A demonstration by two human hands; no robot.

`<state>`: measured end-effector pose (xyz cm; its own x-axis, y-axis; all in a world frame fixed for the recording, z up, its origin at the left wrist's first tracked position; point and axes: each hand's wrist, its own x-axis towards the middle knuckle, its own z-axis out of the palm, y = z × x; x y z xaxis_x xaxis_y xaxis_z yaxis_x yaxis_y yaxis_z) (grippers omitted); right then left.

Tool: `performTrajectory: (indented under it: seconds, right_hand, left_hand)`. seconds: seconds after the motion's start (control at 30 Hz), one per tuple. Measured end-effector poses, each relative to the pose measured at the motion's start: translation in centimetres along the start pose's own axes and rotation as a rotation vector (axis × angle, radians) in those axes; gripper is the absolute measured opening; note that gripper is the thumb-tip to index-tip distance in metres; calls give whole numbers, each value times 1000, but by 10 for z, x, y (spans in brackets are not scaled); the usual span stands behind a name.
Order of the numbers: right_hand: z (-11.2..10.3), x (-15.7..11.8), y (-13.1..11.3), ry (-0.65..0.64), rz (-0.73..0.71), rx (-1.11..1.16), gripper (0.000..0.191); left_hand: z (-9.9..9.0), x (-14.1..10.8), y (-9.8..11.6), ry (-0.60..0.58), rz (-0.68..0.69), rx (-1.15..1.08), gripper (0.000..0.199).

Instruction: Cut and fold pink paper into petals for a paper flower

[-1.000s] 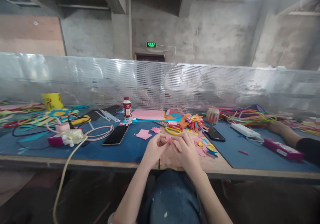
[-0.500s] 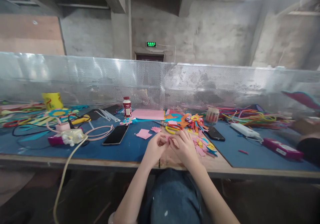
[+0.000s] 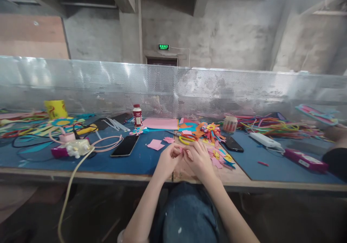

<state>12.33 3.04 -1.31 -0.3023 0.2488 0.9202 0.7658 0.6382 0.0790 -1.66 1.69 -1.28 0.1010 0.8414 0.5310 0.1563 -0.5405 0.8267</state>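
Note:
My left hand (image 3: 168, 160) and my right hand (image 3: 200, 160) meet over the brown board at the table's front edge. Both have their fingers bent and pinch a small piece of pink paper (image 3: 182, 150), mostly hidden by the fingers. Just beyond them lie scissors (image 3: 187, 140) with yellow and red handles. Pink paper squares (image 3: 155, 144) and a small cut pink piece (image 3: 168, 140) rest left of my hands. To the right are colored paper scraps (image 3: 217, 162), with a many-petaled red, orange and yellow paper flower (image 3: 211, 130) behind them.
A black phone (image 3: 125, 146) and a red-capped bottle (image 3: 137, 116) stand on the left; another phone (image 3: 233, 144) lies right. Cables run round a power strip (image 3: 60, 152). At far right, a co-worker's hand (image 3: 336, 131) holds a colored paper piece (image 3: 317, 114). A perforated metal screen (image 3: 162, 87) closes the back.
My hands stay almost in place on the pink paper. At far right, the co-worker's colored piece has tilted and moved lower and leftward.

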Motion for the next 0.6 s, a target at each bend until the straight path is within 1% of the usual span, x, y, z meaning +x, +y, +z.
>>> performTrajectory:
  seconds: [0.23,0.47,0.6]
  right_hand:
    - [2,0,1,-44,50,28,9]
    - [-2,1,1,-48,137,191,8]
    - [-4,1,1,-87,172,235,7]
  left_hand:
    - [0,0,1,-7,-2,17,17]
    - [0,0,2,-22,-1,12,22]
    - [0,0,1,-18,9,-3,24]
